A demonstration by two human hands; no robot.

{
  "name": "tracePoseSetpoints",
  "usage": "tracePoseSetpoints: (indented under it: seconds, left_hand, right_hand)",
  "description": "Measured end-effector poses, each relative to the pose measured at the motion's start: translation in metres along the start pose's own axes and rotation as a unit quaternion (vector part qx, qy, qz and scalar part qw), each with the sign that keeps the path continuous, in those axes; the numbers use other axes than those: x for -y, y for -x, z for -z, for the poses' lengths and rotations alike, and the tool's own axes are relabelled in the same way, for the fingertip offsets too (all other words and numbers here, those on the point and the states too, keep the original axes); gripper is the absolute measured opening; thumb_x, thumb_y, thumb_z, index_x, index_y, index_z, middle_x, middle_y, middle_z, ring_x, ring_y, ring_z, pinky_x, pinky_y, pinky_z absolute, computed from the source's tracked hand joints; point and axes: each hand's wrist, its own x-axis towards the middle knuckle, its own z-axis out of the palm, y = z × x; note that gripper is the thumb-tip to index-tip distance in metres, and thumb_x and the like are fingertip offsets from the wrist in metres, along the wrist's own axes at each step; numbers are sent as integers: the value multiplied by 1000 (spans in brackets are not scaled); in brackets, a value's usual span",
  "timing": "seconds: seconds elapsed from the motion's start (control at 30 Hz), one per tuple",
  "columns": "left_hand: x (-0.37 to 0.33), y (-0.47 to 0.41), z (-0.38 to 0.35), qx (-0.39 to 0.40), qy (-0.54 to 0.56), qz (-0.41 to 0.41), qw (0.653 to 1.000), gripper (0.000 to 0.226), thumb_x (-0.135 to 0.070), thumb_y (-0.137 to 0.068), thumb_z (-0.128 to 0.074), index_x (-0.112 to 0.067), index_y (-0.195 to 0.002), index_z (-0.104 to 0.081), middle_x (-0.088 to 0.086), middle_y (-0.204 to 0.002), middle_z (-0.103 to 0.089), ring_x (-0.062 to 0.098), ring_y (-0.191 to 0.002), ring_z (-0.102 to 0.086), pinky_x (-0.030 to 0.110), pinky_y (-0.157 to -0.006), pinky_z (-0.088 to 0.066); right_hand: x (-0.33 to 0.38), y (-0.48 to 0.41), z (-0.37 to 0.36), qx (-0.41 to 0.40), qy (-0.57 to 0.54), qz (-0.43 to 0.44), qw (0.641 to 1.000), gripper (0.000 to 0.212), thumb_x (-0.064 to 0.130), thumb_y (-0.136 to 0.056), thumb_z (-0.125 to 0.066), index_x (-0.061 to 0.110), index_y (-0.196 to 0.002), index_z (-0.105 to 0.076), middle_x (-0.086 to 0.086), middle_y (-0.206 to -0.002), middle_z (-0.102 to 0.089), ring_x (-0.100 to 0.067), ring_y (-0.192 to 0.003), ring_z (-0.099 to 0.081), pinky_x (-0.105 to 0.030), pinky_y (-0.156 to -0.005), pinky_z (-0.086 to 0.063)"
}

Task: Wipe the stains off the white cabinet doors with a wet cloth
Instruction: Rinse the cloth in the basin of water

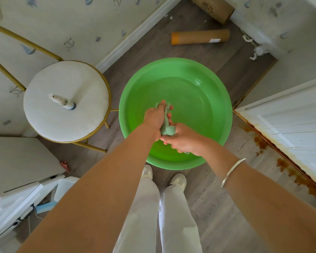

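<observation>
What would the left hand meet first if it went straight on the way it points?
Probably the inside of the green basin: the left hand, gripping the cloth, points down into it; depth is unclear.

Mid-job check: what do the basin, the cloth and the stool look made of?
Basin: probably plastic, glossy bright green, with a highlight on its smooth wall. Cloth: soft pale green fabric, maybe microfibre; it bunches and twists where gripped. Stool: matte white padded seat, textile or leatherette, unclear which; thin gold frame, likely painted metal.
</observation>
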Motion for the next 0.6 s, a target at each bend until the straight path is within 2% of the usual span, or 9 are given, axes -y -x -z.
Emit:
tracePoseSetpoints:
  seconds: [0.07,0.17,0.27,0.37,0.43,0.6]
  left_hand:
    - [2,-3,-1,-41,-59,-51,996,35,-37,-98,-51,-15,-71,-57,-3,-48,-46,9,-38,-39,20,-41,-36]
    - [0,0,-4,-65,-91,-77,991,36,-42,-90,-59,-20,-64,-47,-5,-52,-41,13,-46,-34,25,-50,-31]
    - [-2,1,-5,-93,-160,-109,977,42,-45,-90,-54,-19,-59,-41,-2,-53,-39,18,-51,-35,30,-59,-30]
    - [0,3,-9,-113,-230,-147,955,45,-40,-96,-43,-16,-58,-43,1,-55,-43,21,-51,-38,30,-54,-29]
    - [3,5,-12,-122,-249,-164,947,46,-36,-97,-41,-16,-56,-42,2,-56,-44,24,-54,-40,31,-54,-29]
    - [8,9,-17,-140,-278,-182,933,39,-26,-95,-38,-17,-57,-40,16,-72,-57,26,-63,-40,30,-61,-31]
  right_hand:
    - [1,-7,-8,-38,186,43,981,21,19,-100,-49,2,-96,-59,-5,-71,-55,-14,-54,-45,-26,-49,-35]
    - [1,-11,-20,-109,281,47,952,18,19,-100,-46,5,-96,-56,-7,-77,-59,-21,-60,-54,-28,-53,-38]
    - [4,-8,-29,-139,298,45,943,18,21,-100,-46,6,-98,-55,-12,-87,-63,-29,-68,-53,-31,-60,-38]
    - [9,0,-32,-131,291,16,948,27,19,-99,-43,10,-74,-41,-4,-70,-50,-28,-67,-49,-31,-61,-38]
    - [10,3,-32,-125,279,-19,952,34,18,-96,-44,15,-63,-38,0,-62,-45,-28,-65,-51,-30,-60,-38]
    - [9,5,-31,-118,244,-67,960,27,18,-93,-46,15,-66,-47,-6,-75,-56,-29,-71,-55,-30,-63,-42]
